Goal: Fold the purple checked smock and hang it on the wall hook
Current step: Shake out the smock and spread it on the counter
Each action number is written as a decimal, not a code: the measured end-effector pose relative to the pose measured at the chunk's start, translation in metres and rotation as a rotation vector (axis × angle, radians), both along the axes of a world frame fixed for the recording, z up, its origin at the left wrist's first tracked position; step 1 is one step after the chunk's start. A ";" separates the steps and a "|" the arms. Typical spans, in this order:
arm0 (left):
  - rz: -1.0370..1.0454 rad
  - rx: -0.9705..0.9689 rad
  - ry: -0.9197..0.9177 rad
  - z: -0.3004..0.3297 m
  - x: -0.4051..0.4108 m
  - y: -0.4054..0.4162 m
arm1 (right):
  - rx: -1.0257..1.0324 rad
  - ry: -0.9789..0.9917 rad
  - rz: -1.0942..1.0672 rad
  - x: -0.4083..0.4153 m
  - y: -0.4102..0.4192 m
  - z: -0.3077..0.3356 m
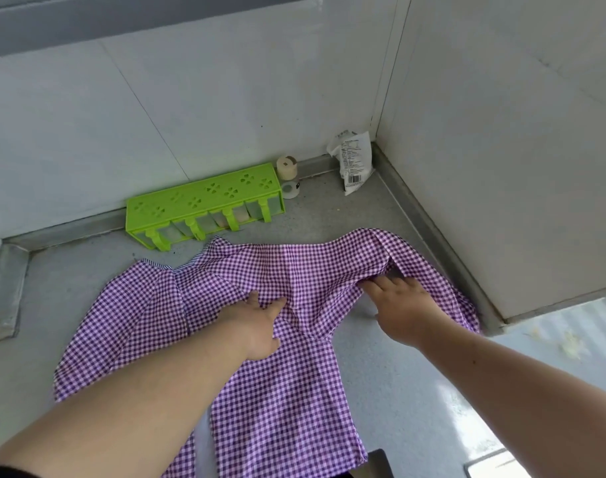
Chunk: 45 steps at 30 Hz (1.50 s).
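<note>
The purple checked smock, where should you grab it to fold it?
Judging from how it lies, the purple-and-white checked cloth smock is spread flat on the grey speckled counter. Best pinch the loose outer edge of the left sleeve, coming from the left side. That flap lies free, so it could probably fold inward while the left hand and right hand press the middle.

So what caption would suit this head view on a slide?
Both hands, left hand and right hand, on a purple checked smock spread over a grey counter.
</note>
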State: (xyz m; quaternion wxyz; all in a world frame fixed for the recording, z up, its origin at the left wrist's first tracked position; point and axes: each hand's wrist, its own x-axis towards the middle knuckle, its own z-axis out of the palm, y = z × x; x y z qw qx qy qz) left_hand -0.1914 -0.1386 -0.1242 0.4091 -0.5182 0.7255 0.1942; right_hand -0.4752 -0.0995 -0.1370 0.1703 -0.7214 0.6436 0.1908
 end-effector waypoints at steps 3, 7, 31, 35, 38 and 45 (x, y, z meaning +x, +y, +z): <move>0.008 0.006 -0.025 0.001 -0.004 0.000 | 0.024 -0.010 -0.045 0.001 -0.006 0.001; 0.046 -0.012 -0.023 0.001 -0.009 -0.001 | -0.002 -0.016 -0.024 -0.001 -0.005 0.002; 0.091 -0.107 -0.035 -0.005 -0.024 0.002 | -0.184 0.003 -0.595 -0.044 0.025 -0.013; 0.056 -0.135 -0.056 -0.010 -0.024 0.004 | -0.179 0.135 -0.429 -0.052 0.024 -0.013; 0.026 -0.151 -0.075 -0.012 -0.023 0.006 | -0.120 0.158 -0.335 -0.049 0.026 -0.012; 0.036 -0.142 -0.049 -0.013 -0.019 0.008 | -0.099 -0.023 -0.586 -0.051 0.029 -0.003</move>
